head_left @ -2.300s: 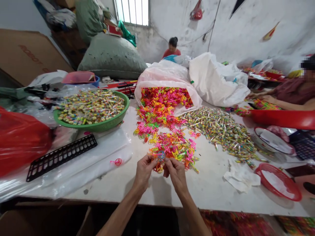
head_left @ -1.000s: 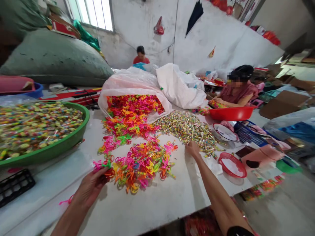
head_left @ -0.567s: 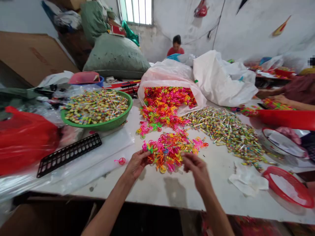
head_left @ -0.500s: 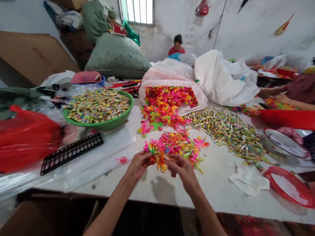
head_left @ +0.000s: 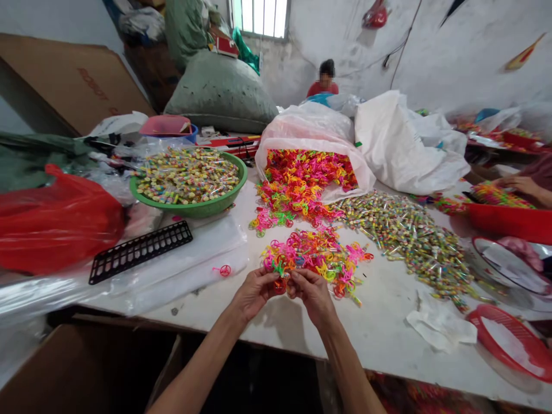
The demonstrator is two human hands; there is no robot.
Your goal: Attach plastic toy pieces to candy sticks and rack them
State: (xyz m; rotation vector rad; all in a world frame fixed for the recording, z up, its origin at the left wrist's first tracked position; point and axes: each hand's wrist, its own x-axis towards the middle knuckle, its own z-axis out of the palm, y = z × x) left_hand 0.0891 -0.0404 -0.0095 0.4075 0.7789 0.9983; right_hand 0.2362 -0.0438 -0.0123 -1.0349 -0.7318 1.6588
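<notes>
My left hand (head_left: 255, 291) and my right hand (head_left: 311, 292) meet just above the table's near edge, fingers pinched together on a small coloured plastic toy piece (head_left: 282, 282). Right behind them lies a small heap of neon plastic pieces (head_left: 317, 259). A bigger heap of the same pieces (head_left: 302, 184) spills out of a clear plastic bag (head_left: 310, 129). To the right spreads a pile of small wrapped candy tubes (head_left: 409, 236).
A green basin (head_left: 202, 208) of packed candies and a black plastic grid (head_left: 140, 251) lie on the left, by a red bag (head_left: 56, 221). A red basket (head_left: 515, 345) and crumpled paper (head_left: 440, 325) sit at the right. Another person's hands (head_left: 517, 184) work over a red basin (head_left: 509, 221).
A second ago my right hand reached out to the candy pile; it has come back to meet my left hand, and both now pinch one piece. The view swung back left.
</notes>
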